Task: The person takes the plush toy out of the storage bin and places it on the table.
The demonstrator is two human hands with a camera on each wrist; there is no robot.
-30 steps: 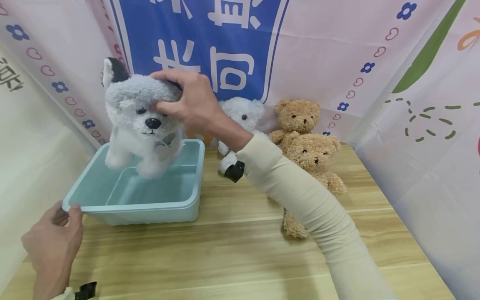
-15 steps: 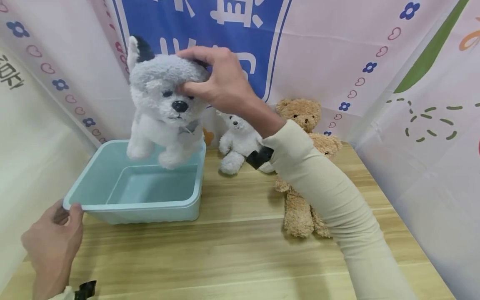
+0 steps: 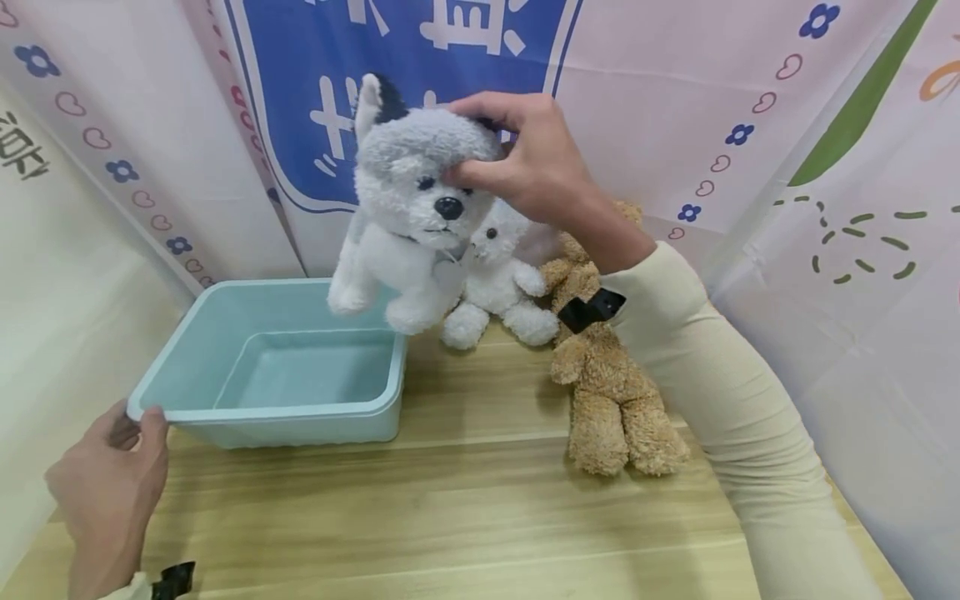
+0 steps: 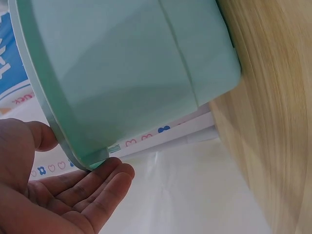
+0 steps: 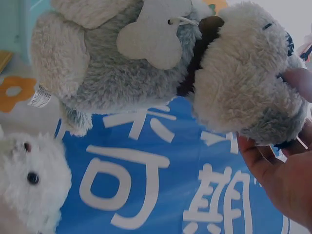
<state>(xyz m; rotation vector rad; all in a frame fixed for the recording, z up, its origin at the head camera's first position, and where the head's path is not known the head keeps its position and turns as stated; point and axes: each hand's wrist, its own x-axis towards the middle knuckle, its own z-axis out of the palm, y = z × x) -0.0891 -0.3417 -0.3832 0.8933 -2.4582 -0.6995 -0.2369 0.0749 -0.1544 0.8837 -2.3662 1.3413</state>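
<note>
My right hand (image 3: 536, 162) grips a grey-and-white plush husky (image 3: 408, 242) by the head, thumb over its brow and fingers behind the ear. The husky hangs upright at the right end of a light-blue plastic bin (image 3: 277, 429), in front of a white plush bear (image 3: 498, 287). In the right wrist view the plush husky (image 5: 131, 63) shows a dark collar and a bone-shaped tag (image 5: 156, 36). My left hand (image 3: 112, 492) holds the bin's near left corner. In the left wrist view its thumb (image 4: 41, 136) is on the rim and its fingers lie under the corner.
Brown plush bears (image 3: 622, 400) sit right of the white one, partly hidden by my right sleeve (image 3: 720, 392). All stand on a wooden table (image 3: 465, 508). A printed cloth (image 3: 637, 108) hangs behind the table and along its sides.
My right hand has lifted the husky and carried it rightward, from above the middle of the bin to its right end. The left hand and the bin stay put.
</note>
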